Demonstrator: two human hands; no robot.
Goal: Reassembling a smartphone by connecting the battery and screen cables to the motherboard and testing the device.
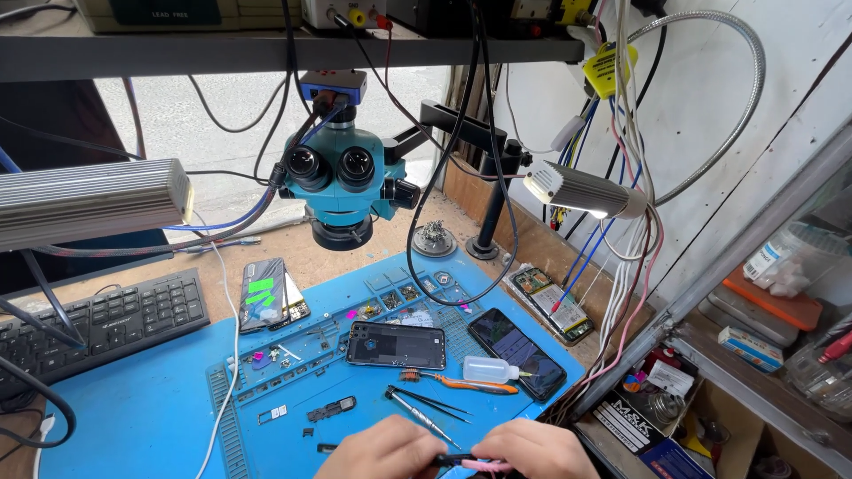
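At the bottom edge of the view, the left hand [383, 451] and the right hand [538, 450] are brought close together over the blue work mat [151, 417]. A slim tool with a black and pink handle [469, 461] is held between them, pinched by the fingers of both hands; its ends are hidden under the fingers, so what kind of tool it is cannot be told. Just beyond the left hand, a pair of tweezers [424, 408] is laid on the mat, pointing towards the hands. An orange-handled screwdriver [461, 382] and a small clear bottle [490, 369] are found a little farther off, ahead of the right hand. A phone with its back opened [396, 345] is set near the middle of the mat, well clear of both hands, and a dark phone [516, 351] is placed beside it to the right. A teal microscope [342, 182] is mounted above the mat.
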